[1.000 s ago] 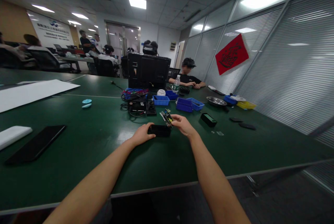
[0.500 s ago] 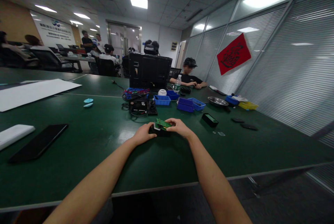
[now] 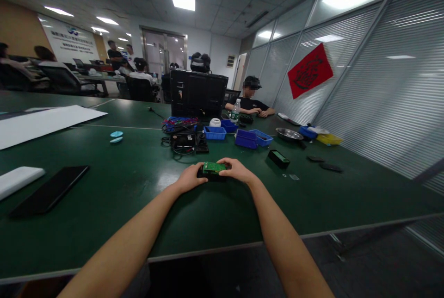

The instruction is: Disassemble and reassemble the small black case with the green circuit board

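A small green circuit board (image 3: pixel 214 167) lies flat on top of a black case (image 3: pixel 209 176) on the green table (image 3: pixel 138 224). My left hand (image 3: pixel 188 178) grips the case's left end with curled fingers. My right hand (image 3: pixel 236 170) holds the board's right edge, fingers closed on it and pressing it down onto the case. Both forearms reach out from the near table edge.
Behind my hands sit a black device with cables (image 3: pixel 182 141), blue bins (image 3: pixel 252 139), a black box (image 3: pixel 278 158), a metal bowl (image 3: pixel 289 134) and a monitor back (image 3: pixel 198 93). A dark tablet (image 3: pixel 50 189) and white block (image 3: pixel 17 180) lie left. A seated person (image 3: pixel 251 101) works opposite.
My right hand turned the circuit board from upright beside the case to flat, then lowered it onto the case. My left hand stayed on the case.
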Demonstrator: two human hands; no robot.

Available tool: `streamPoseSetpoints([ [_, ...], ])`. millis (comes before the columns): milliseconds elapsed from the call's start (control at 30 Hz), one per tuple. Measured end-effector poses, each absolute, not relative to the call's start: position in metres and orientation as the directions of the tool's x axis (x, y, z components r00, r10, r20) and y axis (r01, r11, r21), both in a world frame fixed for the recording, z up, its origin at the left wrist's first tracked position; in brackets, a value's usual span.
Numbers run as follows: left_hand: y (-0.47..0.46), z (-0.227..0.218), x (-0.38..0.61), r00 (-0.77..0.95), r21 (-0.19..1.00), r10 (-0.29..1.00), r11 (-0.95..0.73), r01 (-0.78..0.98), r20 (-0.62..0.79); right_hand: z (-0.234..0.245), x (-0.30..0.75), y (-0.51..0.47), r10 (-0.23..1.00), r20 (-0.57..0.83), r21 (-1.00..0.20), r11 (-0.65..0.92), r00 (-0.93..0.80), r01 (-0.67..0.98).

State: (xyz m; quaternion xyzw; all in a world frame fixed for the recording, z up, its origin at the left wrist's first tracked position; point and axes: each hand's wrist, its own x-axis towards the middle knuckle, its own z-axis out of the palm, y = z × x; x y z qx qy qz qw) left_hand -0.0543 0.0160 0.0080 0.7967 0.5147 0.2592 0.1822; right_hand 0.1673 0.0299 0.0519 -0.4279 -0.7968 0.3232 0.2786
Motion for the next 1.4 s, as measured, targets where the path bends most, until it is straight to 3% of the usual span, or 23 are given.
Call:
streamPoseSetpoints([
  [400, 0.014, 0.012, -0.055, 0.332, 0.563, 0.922, -0.385, 0.731, 0.199, 0.045, 0.164, 0.033, 0.862, 0.198, -0.716, 0.452, -0.467, 0.532],
  [700, 0.015, 0.009, -0.054, 0.297, 0.601, 0.929, -0.370, 0.709, 0.221, 0.046, 0.171, 0.034, 0.903, 0.106, -0.845, 0.302, -0.416, 0.441],
  [833, 0.021, 0.002, -0.055, 0.218, 0.613, 0.930, -0.361, 0.702, 0.298, 0.043, 0.167, 0.033, 0.886, 0.081, -0.794, 0.334, -0.457, 0.507],
  [933, 0.023, 0.000, -0.055, 0.170, 0.602, 0.935, -0.332, 0.726, 0.310, 0.039, 0.160, 0.034, 0.894, 0.113, -0.684, 0.386, -0.433, 0.618],
  [1067, 0.022, 0.001, -0.054, 0.181, 0.587, 0.936, -0.333, 0.738, 0.303, 0.032, 0.163, 0.041, 0.954, 0.142, -0.574, 0.298, -0.265, 0.763],
  [1200, 0.021, 0.002, -0.055, 0.203, 0.581, 0.936, -0.338, 0.741, 0.287, 0.031, 0.189, 0.052, 0.986, 0.155, -0.512, 0.025, 0.064, 0.859],
  [1300, 0.020, 0.003, -0.055, 0.218, 0.569, 0.933, -0.348, 0.745, 0.286, 0.031, 0.212, 0.059, 0.952, 0.128, -0.494, -0.183, 0.280, 0.850],
  [1400, 0.019, 0.004, -0.055, 0.220, 0.565, 0.934, -0.346, 0.750, 0.280, 0.030, 0.226, 0.065, 0.929, 0.077, -0.517, -0.273, 0.362, 0.811],
])
